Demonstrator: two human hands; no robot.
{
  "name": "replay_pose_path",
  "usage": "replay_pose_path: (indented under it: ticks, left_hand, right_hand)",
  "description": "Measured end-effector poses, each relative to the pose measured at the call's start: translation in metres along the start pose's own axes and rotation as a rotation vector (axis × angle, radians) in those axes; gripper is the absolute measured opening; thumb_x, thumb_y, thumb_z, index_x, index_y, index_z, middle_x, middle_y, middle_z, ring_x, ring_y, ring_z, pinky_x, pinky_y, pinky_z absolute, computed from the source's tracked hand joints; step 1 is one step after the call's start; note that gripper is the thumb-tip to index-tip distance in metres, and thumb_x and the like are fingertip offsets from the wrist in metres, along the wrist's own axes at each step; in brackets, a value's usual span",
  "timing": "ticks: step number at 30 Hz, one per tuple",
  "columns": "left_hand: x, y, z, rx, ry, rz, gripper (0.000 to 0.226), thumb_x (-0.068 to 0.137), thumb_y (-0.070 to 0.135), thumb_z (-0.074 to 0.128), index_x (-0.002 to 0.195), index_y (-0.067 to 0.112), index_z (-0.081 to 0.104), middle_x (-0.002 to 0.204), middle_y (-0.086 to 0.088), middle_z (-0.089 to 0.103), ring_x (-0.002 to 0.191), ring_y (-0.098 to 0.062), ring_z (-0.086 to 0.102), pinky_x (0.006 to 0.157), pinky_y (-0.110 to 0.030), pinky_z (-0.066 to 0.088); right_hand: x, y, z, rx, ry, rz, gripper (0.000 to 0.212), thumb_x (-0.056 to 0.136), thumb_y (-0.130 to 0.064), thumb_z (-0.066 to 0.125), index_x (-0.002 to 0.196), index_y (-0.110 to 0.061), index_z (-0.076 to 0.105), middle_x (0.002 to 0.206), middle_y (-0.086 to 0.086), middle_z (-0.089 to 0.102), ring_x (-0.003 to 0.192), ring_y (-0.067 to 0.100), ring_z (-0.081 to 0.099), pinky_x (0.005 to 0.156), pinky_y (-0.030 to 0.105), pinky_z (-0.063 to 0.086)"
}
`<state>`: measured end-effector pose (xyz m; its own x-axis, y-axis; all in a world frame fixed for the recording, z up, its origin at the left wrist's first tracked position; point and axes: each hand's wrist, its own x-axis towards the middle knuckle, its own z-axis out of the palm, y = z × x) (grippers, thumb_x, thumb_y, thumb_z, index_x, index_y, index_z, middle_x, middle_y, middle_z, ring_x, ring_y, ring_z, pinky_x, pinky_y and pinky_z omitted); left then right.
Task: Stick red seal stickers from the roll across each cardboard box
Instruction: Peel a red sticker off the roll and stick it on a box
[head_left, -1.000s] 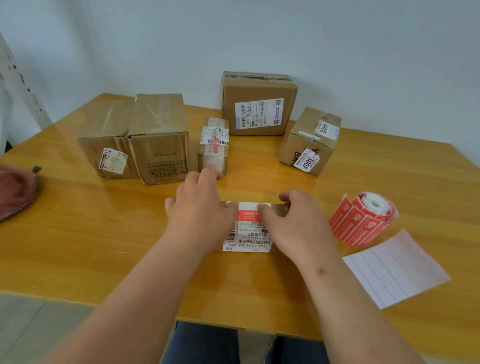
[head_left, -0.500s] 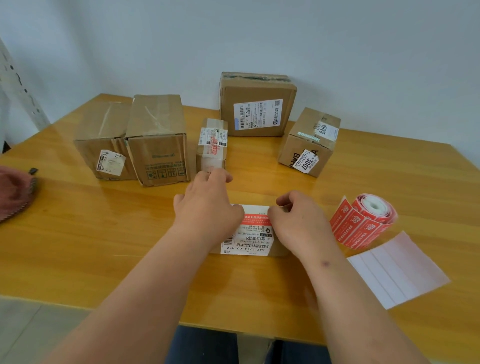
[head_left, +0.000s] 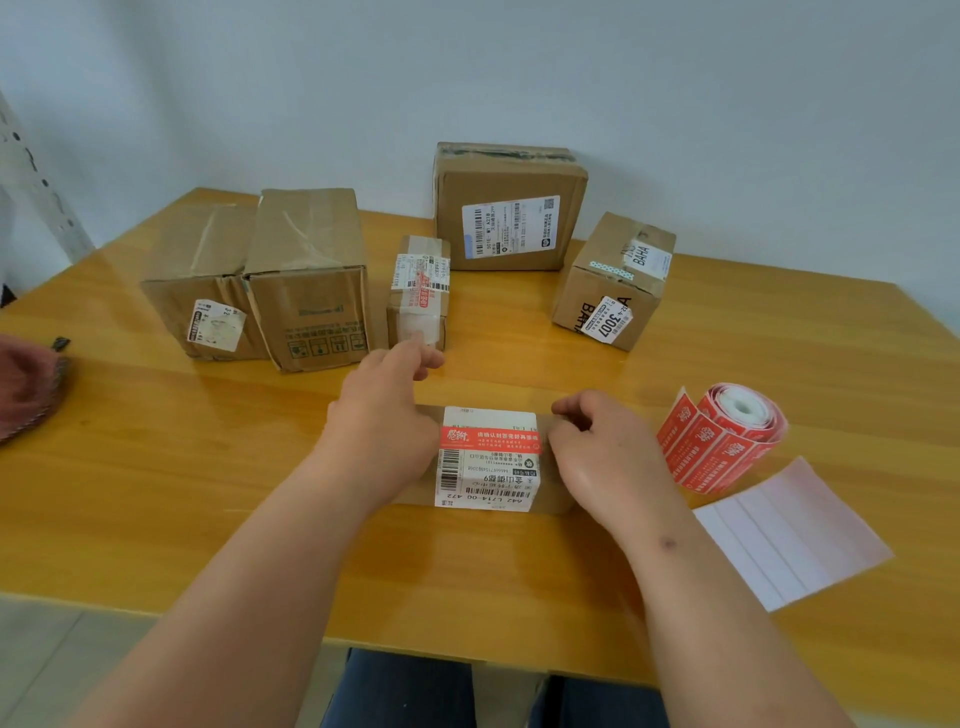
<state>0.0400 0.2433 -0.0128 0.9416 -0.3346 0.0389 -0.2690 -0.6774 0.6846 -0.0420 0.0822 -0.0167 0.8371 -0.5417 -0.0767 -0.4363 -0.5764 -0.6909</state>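
Sticker placement on the near box looks complete. Red seal sticker (head_left: 490, 439) now lies flat across the top of the small flat cardboard box (head_left: 488, 462), over its white shipping label, with both red ends visible. A second ago both hands lay over the sticker with fingers pressing it down; since then they have slid outward to the box's two ends.

Left hand (head_left: 382, 415): rests against the left end of the box, fingers reaching past it toward the far side; whether it grips the box, I cannot tell. Right hand (head_left: 597, 447): fingers curled at the right end, touching the box beside the sticker's end; a real hold is not visible.

Sticker roll (head_left: 727, 431) lies just right of the right hand on the table (head_left: 156, 467), an empty backing sheet (head_left: 795, 530) nearer the table edge.

Judgement: this box is sealed. Small taped box (head_left: 420, 291) behind also carries a red strip. The four larger boxes in the back row show none from here, so most of the task remains.
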Motion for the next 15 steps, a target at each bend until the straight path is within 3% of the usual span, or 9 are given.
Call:
replay_pose_path:
  ticks: [3, 6, 9, 11, 13, 15]
  left_hand:
    - [-0.004, -0.002, 0.001, 0.011, 0.017, 0.034, 0.054, 0.084, 0.012, 0.066, 0.131, 0.033, 0.047, 0.13, 0.008, 0.051, 0.121, -0.018, 0.046, 0.103, -0.048, 0.042]
    - [-0.007, -0.004, 0.002, 0.006, -0.006, 0.055, 0.056, 0.084, 0.018, 0.067, 0.132, 0.035, 0.046, 0.126, 0.011, 0.051, 0.121, -0.015, 0.045, 0.104, -0.047, 0.041]
    - [-0.012, -0.005, -0.003, -0.036, -0.081, 0.063, 0.058, 0.08, 0.028, 0.071, 0.131, 0.039, 0.045, 0.124, 0.016, 0.049, 0.121, -0.013, 0.044, 0.106, -0.048, 0.039]
    - [-0.015, -0.008, -0.007, 0.008, -0.173, 0.084, 0.068, 0.076, 0.038, 0.075, 0.134, 0.041, 0.041, 0.13, 0.016, 0.045, 0.126, -0.013, 0.039, 0.109, -0.049, 0.036]
    - [-0.019, -0.012, -0.012, 0.129, -0.287, 0.144, 0.082, 0.071, 0.045, 0.078, 0.14, 0.04, 0.034, 0.139, 0.019, 0.036, 0.133, -0.008, 0.026, 0.115, -0.042, 0.027]
    - [-0.02, -0.015, -0.016, 0.194, -0.344, 0.202, 0.086, 0.07, 0.042, 0.08, 0.141, 0.038, 0.032, 0.141, 0.02, 0.032, 0.133, -0.005, 0.023, 0.112, -0.028, 0.026]
  right_hand:
    - [-0.004, 0.001, 0.0, 0.004, -0.012, -0.01, 0.034, 0.093, -0.04, 0.048, 0.124, -0.028, 0.054, 0.105, -0.013, 0.054, 0.079, 0.001, 0.052, 0.061, 0.02, 0.042]
    - [-0.007, 0.003, -0.002, 0.006, -0.048, -0.032, 0.04, 0.092, -0.042, 0.05, 0.13, -0.029, 0.051, 0.121, -0.011, 0.055, 0.093, 0.006, 0.052, 0.065, 0.02, 0.041]
    - [-0.01, 0.004, -0.004, 0.039, -0.076, -0.034, 0.047, 0.09, -0.041, 0.053, 0.135, -0.029, 0.048, 0.13, -0.01, 0.053, 0.109, 0.009, 0.053, 0.08, 0.025, 0.046]
    - [-0.012, 0.006, -0.006, 0.042, -0.107, -0.058, 0.054, 0.088, -0.038, 0.057, 0.139, -0.03, 0.043, 0.136, -0.011, 0.049, 0.112, 0.009, 0.052, 0.08, 0.023, 0.046]
    - [-0.015, 0.008, -0.009, 0.037, -0.196, -0.1, 0.067, 0.084, -0.034, 0.063, 0.144, -0.032, 0.034, 0.141, -0.013, 0.04, 0.113, 0.006, 0.048, 0.075, 0.016, 0.04]
    - [-0.018, 0.011, -0.014, -0.013, -0.326, -0.163, 0.082, 0.079, -0.03, 0.071, 0.148, -0.033, 0.025, 0.144, -0.017, 0.03, 0.115, 0.0, 0.04, 0.075, 0.008, 0.035]
